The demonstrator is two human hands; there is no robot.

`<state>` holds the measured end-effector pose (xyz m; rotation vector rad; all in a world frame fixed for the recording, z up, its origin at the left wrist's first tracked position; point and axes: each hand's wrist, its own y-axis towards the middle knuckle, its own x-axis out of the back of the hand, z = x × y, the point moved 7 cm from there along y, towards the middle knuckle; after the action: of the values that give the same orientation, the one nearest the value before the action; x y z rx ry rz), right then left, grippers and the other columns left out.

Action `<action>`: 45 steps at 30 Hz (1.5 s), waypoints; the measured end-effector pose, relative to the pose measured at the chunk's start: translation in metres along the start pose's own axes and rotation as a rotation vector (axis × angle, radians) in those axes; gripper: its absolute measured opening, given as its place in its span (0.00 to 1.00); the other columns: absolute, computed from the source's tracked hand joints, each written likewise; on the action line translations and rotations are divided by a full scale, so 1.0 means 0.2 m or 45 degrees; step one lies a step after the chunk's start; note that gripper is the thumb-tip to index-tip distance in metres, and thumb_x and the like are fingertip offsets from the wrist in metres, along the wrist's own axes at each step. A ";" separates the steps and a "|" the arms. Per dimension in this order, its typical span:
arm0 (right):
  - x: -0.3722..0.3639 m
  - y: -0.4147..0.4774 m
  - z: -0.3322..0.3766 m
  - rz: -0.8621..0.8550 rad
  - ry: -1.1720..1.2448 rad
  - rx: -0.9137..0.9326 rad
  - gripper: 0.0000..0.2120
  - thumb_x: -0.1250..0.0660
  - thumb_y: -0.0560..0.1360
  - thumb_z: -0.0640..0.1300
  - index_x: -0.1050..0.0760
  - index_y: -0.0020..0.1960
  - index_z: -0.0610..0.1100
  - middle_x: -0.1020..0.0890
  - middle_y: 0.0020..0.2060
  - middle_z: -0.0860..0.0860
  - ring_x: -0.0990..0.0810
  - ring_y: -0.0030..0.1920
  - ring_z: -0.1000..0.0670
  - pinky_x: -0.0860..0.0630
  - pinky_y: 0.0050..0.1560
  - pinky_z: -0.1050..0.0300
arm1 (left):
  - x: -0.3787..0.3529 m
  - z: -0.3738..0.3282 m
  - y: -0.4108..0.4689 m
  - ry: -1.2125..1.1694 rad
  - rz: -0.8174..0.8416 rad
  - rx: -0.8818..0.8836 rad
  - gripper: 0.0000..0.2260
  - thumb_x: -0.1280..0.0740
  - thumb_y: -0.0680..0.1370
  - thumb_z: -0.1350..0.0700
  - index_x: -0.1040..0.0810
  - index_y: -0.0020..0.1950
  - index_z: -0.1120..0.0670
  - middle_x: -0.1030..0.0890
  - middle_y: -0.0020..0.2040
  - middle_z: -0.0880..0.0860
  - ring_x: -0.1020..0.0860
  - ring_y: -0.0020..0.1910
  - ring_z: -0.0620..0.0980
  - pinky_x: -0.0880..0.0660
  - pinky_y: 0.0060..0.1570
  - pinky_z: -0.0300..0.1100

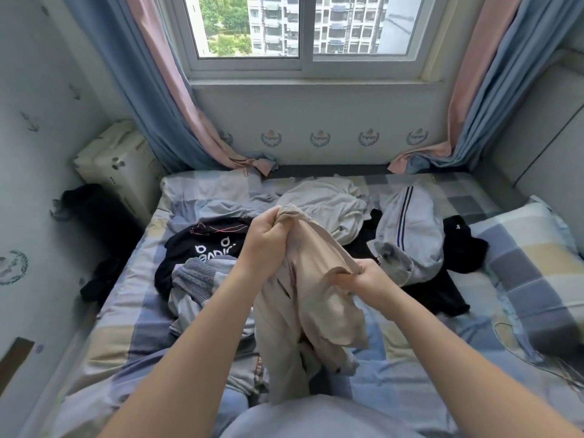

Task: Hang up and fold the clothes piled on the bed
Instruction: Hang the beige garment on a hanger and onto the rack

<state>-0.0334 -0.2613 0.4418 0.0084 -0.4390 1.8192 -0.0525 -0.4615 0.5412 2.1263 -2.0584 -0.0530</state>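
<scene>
I hold a beige garment (311, 311) up over the bed (395, 368). My left hand (268, 238) grips its bunched top edge, raised higher. My right hand (368, 281) pinches another edge lower and to the right. The rest of the beige cloth hangs down between my arms towards my lap. Behind it on the checked sheet lie a black printed top (202, 245), a grey-blue ribbed piece (196, 279), a white shirt (328, 203), a pale grey garment with dark stripes (407, 235) and black clothes (464, 245).
A window (300, 30) with blue and pink curtains (164, 99) stands beyond the bed. A white suitcase (117, 165) and dark clothes (94, 216) fill the gap at the left wall. A checked pillow (531, 248) lies at the right.
</scene>
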 end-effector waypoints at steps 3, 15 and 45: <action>0.01 -0.02 -0.03 -0.003 0.195 0.002 0.10 0.27 0.76 0.41 0.19 0.47 0.33 0.20 0.37 0.45 0.22 0.39 0.48 0.26 0.41 0.55 | 0.12 0.08 -0.03 -0.022 -0.187 0.098 0.13 0.40 0.83 0.59 0.20 0.42 0.56 0.25 0.36 0.50 0.29 0.37 0.44 0.30 0.40 0.41; 0.01 -0.11 0.08 0.006 -0.046 0.170 0.08 0.30 0.78 0.37 0.18 0.42 0.36 0.23 0.34 0.50 0.27 0.37 0.54 0.31 0.41 0.57 | 0.56 0.13 0.00 0.350 -0.351 0.281 0.06 0.33 0.79 0.55 0.20 0.54 0.55 0.21 0.45 0.48 0.24 0.45 0.47 0.28 0.39 0.35; -0.06 -0.10 0.08 -0.066 0.188 -0.038 0.11 0.42 0.84 0.39 0.22 0.49 0.36 0.18 0.35 0.42 0.23 0.30 0.44 0.26 0.26 0.56 | 0.26 0.24 -0.10 0.039 -0.148 0.511 0.19 0.33 0.81 0.56 0.28 0.71 0.56 0.21 0.61 0.54 0.21 0.58 0.51 0.24 0.50 0.40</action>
<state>-0.0155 -0.2721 0.4603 -0.1337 -0.3580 1.7487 -0.0383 -0.5181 0.4972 2.4511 -2.0631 0.4078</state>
